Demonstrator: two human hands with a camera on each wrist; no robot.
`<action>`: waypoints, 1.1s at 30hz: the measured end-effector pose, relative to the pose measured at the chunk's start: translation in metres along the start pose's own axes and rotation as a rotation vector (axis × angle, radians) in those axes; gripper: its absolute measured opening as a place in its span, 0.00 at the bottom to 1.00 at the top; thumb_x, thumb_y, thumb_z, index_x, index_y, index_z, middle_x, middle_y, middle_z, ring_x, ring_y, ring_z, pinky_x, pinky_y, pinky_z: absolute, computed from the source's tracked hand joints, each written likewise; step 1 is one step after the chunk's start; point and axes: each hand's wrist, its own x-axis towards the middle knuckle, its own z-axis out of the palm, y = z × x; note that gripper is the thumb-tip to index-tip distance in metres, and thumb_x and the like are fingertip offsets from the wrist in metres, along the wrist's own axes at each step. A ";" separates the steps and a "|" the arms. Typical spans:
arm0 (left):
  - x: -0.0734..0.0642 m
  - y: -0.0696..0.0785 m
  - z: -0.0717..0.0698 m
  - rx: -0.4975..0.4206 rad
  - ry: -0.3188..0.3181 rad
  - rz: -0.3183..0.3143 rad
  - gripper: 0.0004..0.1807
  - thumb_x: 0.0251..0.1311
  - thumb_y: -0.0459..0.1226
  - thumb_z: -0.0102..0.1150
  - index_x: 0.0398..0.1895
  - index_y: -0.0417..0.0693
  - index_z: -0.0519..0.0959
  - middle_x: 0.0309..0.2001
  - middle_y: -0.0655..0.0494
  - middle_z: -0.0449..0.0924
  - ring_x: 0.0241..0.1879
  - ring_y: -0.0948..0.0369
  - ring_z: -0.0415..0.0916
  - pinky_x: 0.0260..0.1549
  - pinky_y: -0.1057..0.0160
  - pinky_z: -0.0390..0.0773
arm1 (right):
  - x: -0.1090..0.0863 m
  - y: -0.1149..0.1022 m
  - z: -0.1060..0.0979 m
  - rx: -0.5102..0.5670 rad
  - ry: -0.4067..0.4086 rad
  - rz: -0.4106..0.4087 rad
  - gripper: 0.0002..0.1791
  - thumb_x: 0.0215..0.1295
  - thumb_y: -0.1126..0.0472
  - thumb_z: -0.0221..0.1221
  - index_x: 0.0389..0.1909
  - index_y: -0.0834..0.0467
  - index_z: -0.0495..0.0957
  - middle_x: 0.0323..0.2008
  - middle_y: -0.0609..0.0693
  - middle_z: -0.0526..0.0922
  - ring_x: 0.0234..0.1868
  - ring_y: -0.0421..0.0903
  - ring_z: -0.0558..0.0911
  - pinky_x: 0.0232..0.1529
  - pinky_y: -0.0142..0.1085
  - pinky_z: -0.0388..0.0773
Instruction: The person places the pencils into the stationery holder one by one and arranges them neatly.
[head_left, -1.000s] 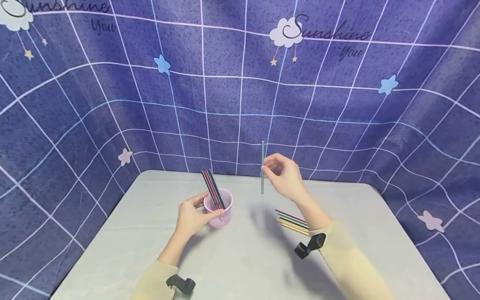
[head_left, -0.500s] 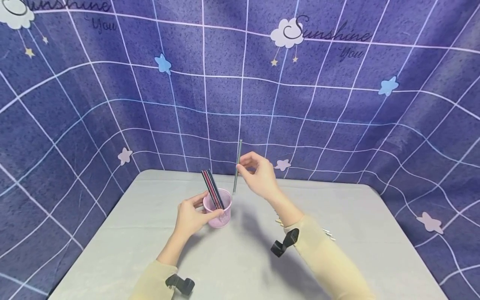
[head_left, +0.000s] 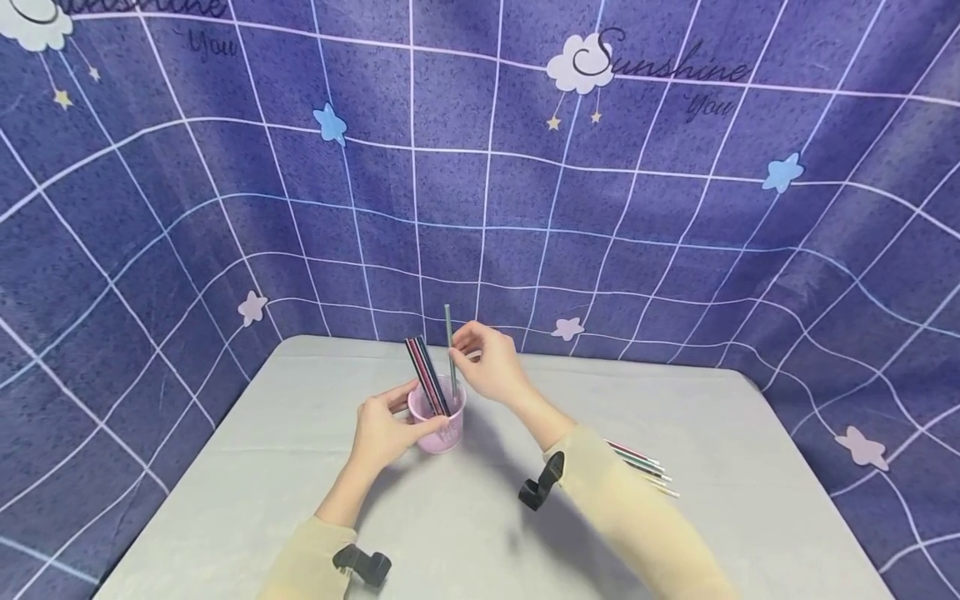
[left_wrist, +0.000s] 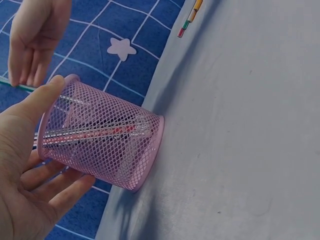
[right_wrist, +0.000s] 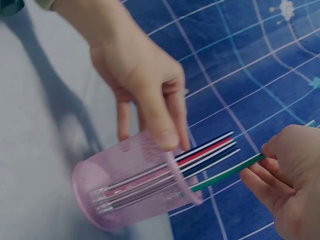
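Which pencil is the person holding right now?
The green pencil in the right hand, its lower end inside the pink cup; dark and red pencils lean there, other pencils lie on the table.

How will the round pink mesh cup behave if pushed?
The cup is probably light, being see-through mesh. It may tip: slim dark and red pencils lean out of its top. Likely stiff: no dent shows under the left hand.

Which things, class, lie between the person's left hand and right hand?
In the head view: the pink mesh cup, dark and red pencils leaning in it, and the green pencil, its lower end inside the cup.
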 end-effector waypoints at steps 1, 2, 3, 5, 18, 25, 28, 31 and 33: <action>0.000 0.000 0.000 0.002 -0.002 0.003 0.45 0.40 0.46 0.91 0.63 0.37 0.83 0.56 0.38 0.88 0.49 0.43 0.91 0.43 0.53 0.92 | 0.000 0.003 0.002 -0.012 -0.007 0.000 0.04 0.70 0.67 0.67 0.41 0.61 0.83 0.38 0.55 0.91 0.40 0.49 0.91 0.43 0.33 0.92; 0.001 0.001 0.000 0.003 -0.005 0.004 0.45 0.40 0.46 0.91 0.63 0.37 0.83 0.56 0.38 0.88 0.49 0.43 0.91 0.43 0.53 0.92 | 0.000 0.005 0.005 -0.027 -0.015 -0.002 0.04 0.69 0.67 0.68 0.41 0.61 0.83 0.37 0.55 0.91 0.39 0.49 0.92 0.42 0.33 0.92; 0.001 0.001 0.000 0.007 -0.007 0.007 0.45 0.39 0.46 0.91 0.63 0.37 0.83 0.56 0.38 0.88 0.49 0.43 0.91 0.43 0.53 0.92 | 0.001 0.008 0.007 -0.044 -0.022 -0.004 0.04 0.69 0.67 0.68 0.41 0.60 0.83 0.37 0.54 0.92 0.39 0.48 0.92 0.42 0.32 0.92; 0.001 0.002 0.000 0.011 -0.013 0.010 0.45 0.39 0.46 0.91 0.63 0.36 0.83 0.56 0.38 0.88 0.49 0.43 0.91 0.43 0.52 0.93 | 0.001 0.013 0.011 -0.070 -0.036 -0.001 0.04 0.69 0.66 0.68 0.40 0.60 0.83 0.36 0.53 0.92 0.38 0.48 0.92 0.41 0.32 0.91; 0.000 0.003 -0.002 0.007 -0.015 -0.009 0.46 0.39 0.47 0.91 0.64 0.38 0.83 0.57 0.39 0.87 0.50 0.43 0.91 0.46 0.47 0.92 | 0.004 0.022 0.027 -0.208 -0.083 0.014 0.04 0.66 0.66 0.70 0.38 0.61 0.85 0.34 0.53 0.93 0.35 0.46 0.91 0.38 0.26 0.88; -0.001 0.003 0.000 -0.004 -0.023 -0.004 0.45 0.40 0.47 0.91 0.64 0.37 0.83 0.57 0.38 0.87 0.50 0.42 0.91 0.45 0.46 0.91 | 0.002 0.028 0.031 -0.258 -0.098 0.018 0.05 0.66 0.66 0.71 0.39 0.60 0.85 0.34 0.52 0.93 0.34 0.44 0.91 0.38 0.28 0.88; 0.000 0.001 0.000 -0.003 -0.013 0.003 0.45 0.40 0.47 0.91 0.63 0.37 0.83 0.57 0.38 0.87 0.49 0.42 0.91 0.44 0.48 0.92 | 0.002 0.029 0.033 -0.302 -0.109 -0.011 0.05 0.67 0.64 0.71 0.40 0.60 0.87 0.33 0.51 0.93 0.32 0.43 0.90 0.37 0.27 0.87; 0.001 -0.001 0.000 0.008 0.001 0.017 0.44 0.40 0.46 0.91 0.63 0.38 0.84 0.57 0.39 0.88 0.49 0.43 0.91 0.43 0.50 0.92 | 0.003 0.029 0.034 -0.331 -0.118 -0.057 0.06 0.68 0.64 0.70 0.42 0.61 0.89 0.31 0.50 0.93 0.30 0.42 0.89 0.34 0.27 0.86; 0.002 -0.002 0.001 0.011 0.003 0.023 0.44 0.40 0.47 0.91 0.63 0.38 0.84 0.56 0.39 0.88 0.48 0.43 0.91 0.43 0.51 0.92 | 0.003 0.029 0.034 -0.343 -0.118 -0.078 0.06 0.68 0.64 0.69 0.42 0.61 0.90 0.30 0.50 0.93 0.28 0.42 0.89 0.32 0.28 0.86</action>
